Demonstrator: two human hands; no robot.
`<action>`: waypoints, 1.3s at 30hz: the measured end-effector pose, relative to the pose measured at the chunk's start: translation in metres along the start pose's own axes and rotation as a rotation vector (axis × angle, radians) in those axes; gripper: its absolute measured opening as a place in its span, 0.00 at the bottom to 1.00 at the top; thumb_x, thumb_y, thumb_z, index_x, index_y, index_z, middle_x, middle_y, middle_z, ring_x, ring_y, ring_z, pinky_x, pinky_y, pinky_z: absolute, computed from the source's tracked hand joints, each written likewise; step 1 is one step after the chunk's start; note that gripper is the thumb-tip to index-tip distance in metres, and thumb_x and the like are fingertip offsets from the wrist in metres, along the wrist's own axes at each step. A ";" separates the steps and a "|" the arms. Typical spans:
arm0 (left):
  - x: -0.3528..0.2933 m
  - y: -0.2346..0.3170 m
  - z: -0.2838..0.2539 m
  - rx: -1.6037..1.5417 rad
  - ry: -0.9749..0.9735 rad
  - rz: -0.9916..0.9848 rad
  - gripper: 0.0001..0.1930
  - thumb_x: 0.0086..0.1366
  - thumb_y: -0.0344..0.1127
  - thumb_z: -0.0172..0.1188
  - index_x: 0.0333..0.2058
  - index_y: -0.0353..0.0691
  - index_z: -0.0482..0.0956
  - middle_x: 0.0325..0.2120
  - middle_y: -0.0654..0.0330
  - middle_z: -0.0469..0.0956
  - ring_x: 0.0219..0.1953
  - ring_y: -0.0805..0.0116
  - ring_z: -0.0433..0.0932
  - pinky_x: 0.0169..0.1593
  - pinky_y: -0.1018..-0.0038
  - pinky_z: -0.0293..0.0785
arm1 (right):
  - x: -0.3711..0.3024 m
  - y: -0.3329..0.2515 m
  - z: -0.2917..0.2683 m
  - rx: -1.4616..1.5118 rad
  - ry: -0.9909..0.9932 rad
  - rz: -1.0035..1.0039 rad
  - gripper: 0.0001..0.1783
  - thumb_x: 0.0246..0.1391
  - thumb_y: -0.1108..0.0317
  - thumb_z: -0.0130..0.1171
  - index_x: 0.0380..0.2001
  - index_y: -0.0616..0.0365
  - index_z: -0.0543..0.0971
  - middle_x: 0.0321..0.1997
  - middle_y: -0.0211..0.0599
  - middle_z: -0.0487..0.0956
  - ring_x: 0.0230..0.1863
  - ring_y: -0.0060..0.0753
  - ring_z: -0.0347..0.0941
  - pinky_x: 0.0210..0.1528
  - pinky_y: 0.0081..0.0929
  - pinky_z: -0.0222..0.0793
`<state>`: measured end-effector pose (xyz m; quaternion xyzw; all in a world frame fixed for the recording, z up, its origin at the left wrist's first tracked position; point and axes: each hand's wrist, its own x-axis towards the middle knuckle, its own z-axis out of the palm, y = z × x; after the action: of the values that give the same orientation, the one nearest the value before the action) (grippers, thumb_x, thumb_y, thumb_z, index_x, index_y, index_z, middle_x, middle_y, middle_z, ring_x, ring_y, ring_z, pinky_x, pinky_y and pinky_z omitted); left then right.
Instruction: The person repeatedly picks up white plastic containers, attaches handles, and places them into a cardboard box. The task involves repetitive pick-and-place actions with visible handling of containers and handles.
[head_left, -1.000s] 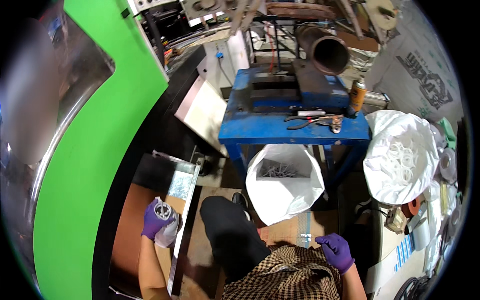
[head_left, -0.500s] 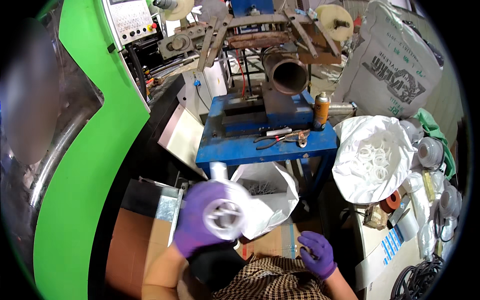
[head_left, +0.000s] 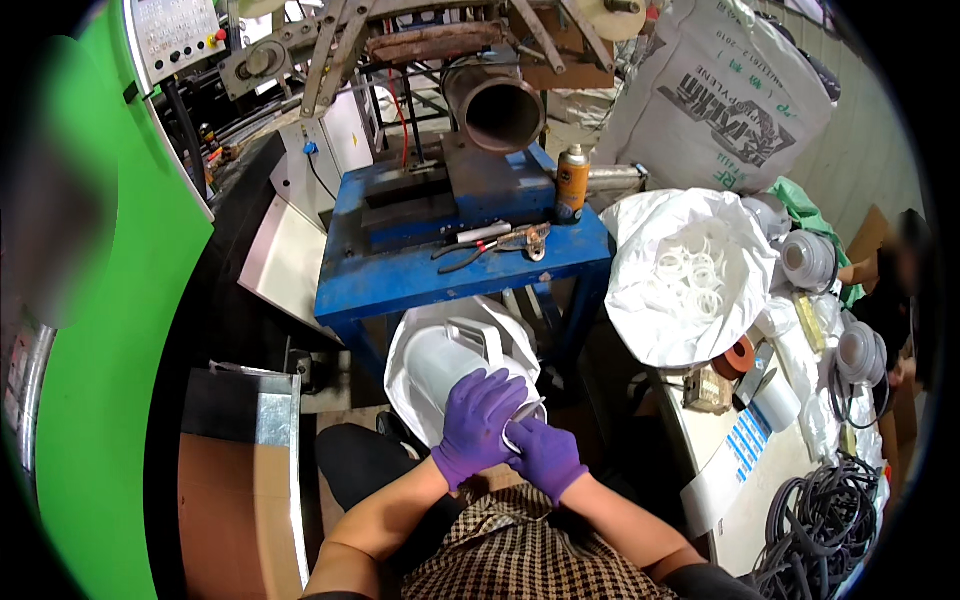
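Both your hands meet just above your lap, in purple gloves: your left hand (head_left: 478,425) is spread over the side of a white plastic jug (head_left: 452,368), fingers curled against it, while your right hand (head_left: 545,458) is pinched shut on a thin pale ring (head_left: 522,425) held at the jug's near end. Your checked shirt (head_left: 520,560) fills the lower edge below your forearms. The jug sits tilted in front of you, its handle turned up, over the mouth of a white sack (head_left: 420,365) that stands on the floor under the bench. To your left is a metal-edged box (head_left: 270,450) beside a green machine panel (head_left: 130,330). Beyond the jug stands a blue workbench (head_left: 400,280) with pliers (head_left: 470,250) and other hand tools lying on top, and an orange spray can (head_left: 571,182) upright at its far right corner. A wide rusty pipe (head_left: 495,105) opens toward you behind it. To your right, an open white bag of rings (head_left: 690,275) rests against a table (head_left: 720,480), with coiled black cable (head_left: 820,520) at the table's near end, and a big printed sack (head_left: 730,90) stands furthest back
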<state>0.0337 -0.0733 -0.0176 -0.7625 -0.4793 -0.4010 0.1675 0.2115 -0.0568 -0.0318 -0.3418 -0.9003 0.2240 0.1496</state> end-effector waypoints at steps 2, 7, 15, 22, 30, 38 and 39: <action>-0.003 0.000 -0.002 -0.009 -0.038 -0.033 0.26 0.52 0.44 0.70 0.51 0.45 0.81 0.52 0.59 0.81 0.58 0.56 0.77 0.63 0.53 0.68 | 0.006 0.005 0.007 0.067 0.001 -0.035 0.27 0.48 0.61 0.72 0.51 0.51 0.75 0.45 0.43 0.79 0.41 0.52 0.79 0.42 0.44 0.76; -0.016 -0.011 -0.004 -0.018 -0.082 -0.047 0.26 0.55 0.40 0.65 0.54 0.45 0.79 0.57 0.61 0.77 0.60 0.58 0.74 0.65 0.55 0.65 | 0.013 -0.001 -0.012 0.507 -0.035 -0.166 0.22 0.47 0.72 0.67 0.48 0.55 0.78 0.47 0.46 0.80 0.47 0.58 0.78 0.49 0.50 0.74; -0.022 -0.019 0.014 -0.104 -0.143 -0.076 0.21 0.53 0.42 0.67 0.47 0.45 0.82 0.49 0.61 0.83 0.56 0.60 0.79 0.64 0.52 0.64 | 0.020 0.007 -0.004 -0.622 -0.215 -0.131 0.21 0.58 0.66 0.55 0.56 0.38 0.75 0.57 0.35 0.77 0.47 0.50 0.75 0.35 0.42 0.75; -0.021 -0.018 0.024 0.065 -0.129 -0.011 0.20 0.58 0.37 0.63 0.50 0.49 0.82 0.57 0.66 0.77 0.61 0.66 0.74 0.64 0.55 0.63 | 0.017 -0.005 0.015 0.195 -0.082 0.155 0.25 0.52 0.75 0.55 0.56 0.56 0.71 0.51 0.59 0.78 0.35 0.54 0.82 0.36 0.49 0.75; 0.001 -0.059 0.028 -0.039 0.097 -0.227 0.28 0.51 0.51 0.71 0.49 0.44 0.80 0.51 0.60 0.81 0.57 0.57 0.77 0.62 0.55 0.64 | 0.061 -0.040 -0.063 1.195 -0.258 0.388 0.31 0.67 0.69 0.57 0.71 0.55 0.65 0.58 0.39 0.79 0.33 0.22 0.83 0.32 0.20 0.79; 0.015 -0.059 -0.014 -0.164 0.177 -0.384 0.35 0.41 0.46 0.82 0.49 0.43 0.79 0.48 0.56 0.81 0.53 0.51 0.78 0.62 0.54 0.69 | 0.072 0.181 -0.181 -0.768 0.455 0.189 0.19 0.51 0.69 0.62 0.48 0.42 0.83 0.61 0.37 0.78 0.57 0.47 0.76 0.55 0.44 0.73; 0.015 -0.058 -0.017 -0.160 0.186 -0.355 0.35 0.41 0.45 0.82 0.49 0.43 0.79 0.49 0.56 0.80 0.54 0.51 0.77 0.63 0.54 0.68 | 0.070 0.211 -0.190 -0.855 0.358 0.268 0.22 0.47 0.69 0.63 0.48 0.41 0.83 0.65 0.37 0.75 0.64 0.48 0.70 0.60 0.47 0.69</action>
<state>-0.0211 -0.0468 -0.0033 -0.6367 -0.5551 -0.5298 0.0768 0.3570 0.1884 0.0322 -0.5187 -0.8200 -0.2111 0.1181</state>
